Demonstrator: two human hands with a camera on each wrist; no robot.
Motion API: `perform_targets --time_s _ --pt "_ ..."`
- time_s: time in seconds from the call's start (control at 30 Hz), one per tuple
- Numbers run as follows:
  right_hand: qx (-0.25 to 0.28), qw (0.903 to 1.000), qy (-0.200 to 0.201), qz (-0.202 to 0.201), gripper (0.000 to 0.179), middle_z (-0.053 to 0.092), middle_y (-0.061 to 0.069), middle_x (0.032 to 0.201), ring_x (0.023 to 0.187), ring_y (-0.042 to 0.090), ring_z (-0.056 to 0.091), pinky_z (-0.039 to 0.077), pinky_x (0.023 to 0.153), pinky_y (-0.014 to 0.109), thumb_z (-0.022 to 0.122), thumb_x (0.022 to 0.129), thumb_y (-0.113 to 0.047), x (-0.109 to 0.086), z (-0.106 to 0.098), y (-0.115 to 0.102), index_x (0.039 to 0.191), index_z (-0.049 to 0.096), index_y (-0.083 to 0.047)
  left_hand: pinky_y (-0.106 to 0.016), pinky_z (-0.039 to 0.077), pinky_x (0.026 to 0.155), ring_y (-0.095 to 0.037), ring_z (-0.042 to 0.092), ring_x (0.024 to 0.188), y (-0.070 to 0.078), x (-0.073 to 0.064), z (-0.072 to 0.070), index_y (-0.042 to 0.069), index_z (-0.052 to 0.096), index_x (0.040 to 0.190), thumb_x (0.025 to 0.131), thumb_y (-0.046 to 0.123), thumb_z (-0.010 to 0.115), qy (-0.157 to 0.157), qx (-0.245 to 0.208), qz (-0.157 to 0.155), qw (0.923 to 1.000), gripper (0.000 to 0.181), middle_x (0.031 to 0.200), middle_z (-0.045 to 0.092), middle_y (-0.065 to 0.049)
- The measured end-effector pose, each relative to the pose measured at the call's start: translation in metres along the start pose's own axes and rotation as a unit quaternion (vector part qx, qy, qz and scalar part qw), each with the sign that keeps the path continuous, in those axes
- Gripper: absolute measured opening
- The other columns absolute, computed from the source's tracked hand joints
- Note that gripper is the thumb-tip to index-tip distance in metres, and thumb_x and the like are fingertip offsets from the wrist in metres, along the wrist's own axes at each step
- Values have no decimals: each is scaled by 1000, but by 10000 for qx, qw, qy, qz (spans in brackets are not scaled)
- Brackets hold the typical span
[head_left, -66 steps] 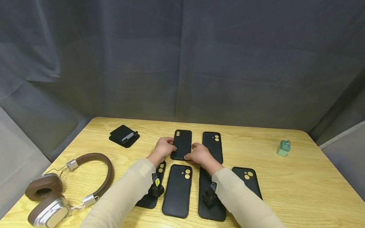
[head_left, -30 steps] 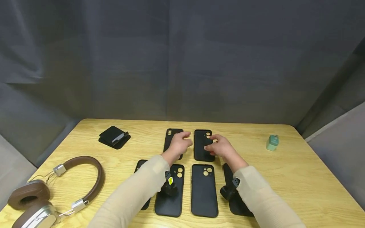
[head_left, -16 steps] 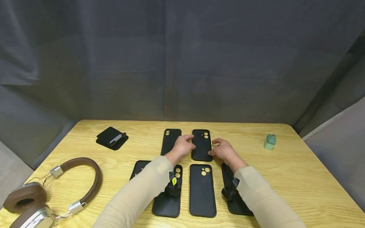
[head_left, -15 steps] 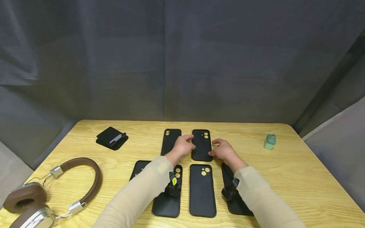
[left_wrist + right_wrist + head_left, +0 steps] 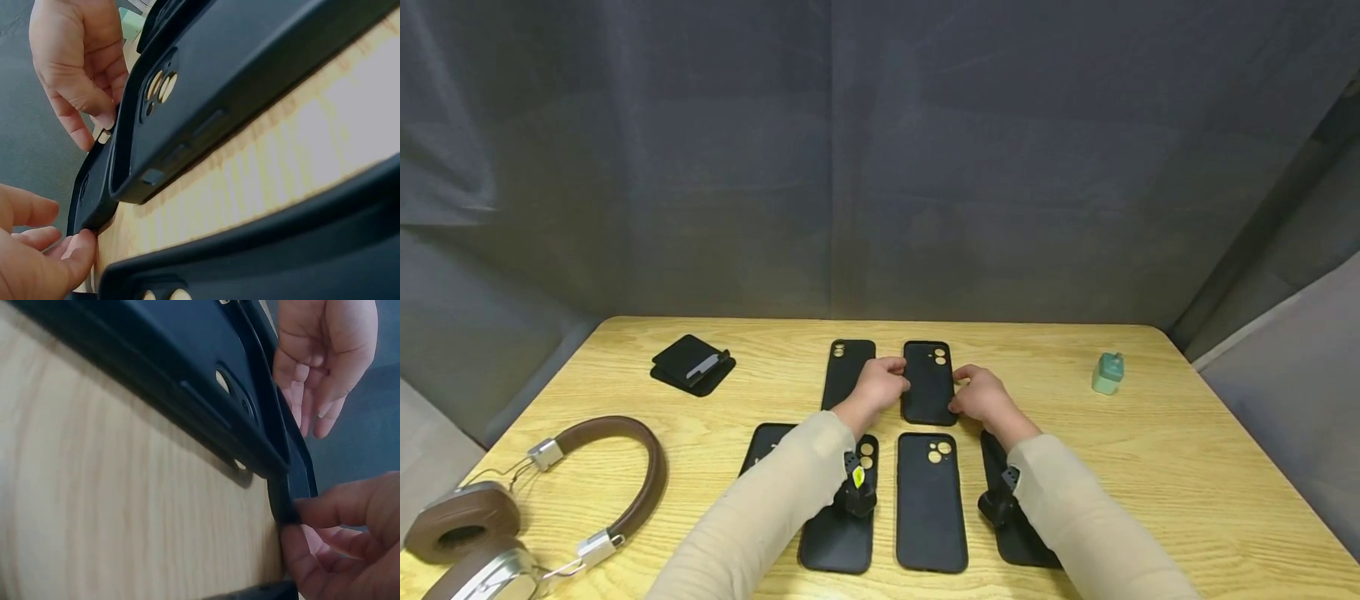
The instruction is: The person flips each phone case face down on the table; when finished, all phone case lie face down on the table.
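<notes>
A black phone case (image 5: 927,385) with two camera holes lies flat at the back middle of the table. At its left edge my left hand (image 5: 877,387) touches with thumb and fingertips. On the opposite edge rest the thumb and index fingertip of my right hand (image 5: 987,397), spread apart along the side. The left wrist view shows this case (image 5: 94,197) between both hands, partly behind a nearer case. Another phone case (image 5: 848,371) lies just left, partly hidden by my left hand. In front lie several more phone cases, including one in the middle (image 5: 931,512).
Brown and silver headphones (image 5: 643,483) lie at the front left. A black folded holder (image 5: 692,365) sits at the back left. On the right stands a small green container (image 5: 1108,373). Dark grey cloth (image 5: 880,167) hangs behind the table's back edge.
Both hands have moved from the left rear case to the right rear case. My right hand's fingertips have come closer to its right edge. The head view has shifted right.
</notes>
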State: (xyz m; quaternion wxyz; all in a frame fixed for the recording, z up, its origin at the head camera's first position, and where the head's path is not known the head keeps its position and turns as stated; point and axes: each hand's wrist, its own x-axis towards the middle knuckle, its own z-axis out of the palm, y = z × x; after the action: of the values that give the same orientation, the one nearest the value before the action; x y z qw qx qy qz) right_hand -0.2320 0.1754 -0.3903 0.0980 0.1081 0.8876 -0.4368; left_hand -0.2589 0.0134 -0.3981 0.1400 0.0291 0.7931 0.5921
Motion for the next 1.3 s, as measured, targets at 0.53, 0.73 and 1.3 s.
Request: perform_targets --time_s 0.53,0.73,1.3 --pt "604 9976 -297 179 52 53 26 116 81 20 59 52 72 32 57 77 12 -4 4 -13 128 45 8 -31 48 86 -27 52 116 4 -4 -13 2 54 128 87 -6 50 259 -547 46 9982 42 127 54 -14" --pt "887 9946 -538 29 49 58 18 96 79 19 62 53 78 36 58 81 10 -4 10 -13 128 45 10 -37 46 92 -28 51 119 10 -11 -21 3 54 129 87 -5 54 334 -665 106 9972 43 129 54 -15" --pt "713 9944 -651 -438 47 48 2 65 57 12 45 38 53 22 56 75 10 0 32 -15 122 51 10 -31 48 86 -24 54 104 21 -21 -25 -1 55 124 82 -4 62 371 -1051 371 9931 43 118 54 -19"
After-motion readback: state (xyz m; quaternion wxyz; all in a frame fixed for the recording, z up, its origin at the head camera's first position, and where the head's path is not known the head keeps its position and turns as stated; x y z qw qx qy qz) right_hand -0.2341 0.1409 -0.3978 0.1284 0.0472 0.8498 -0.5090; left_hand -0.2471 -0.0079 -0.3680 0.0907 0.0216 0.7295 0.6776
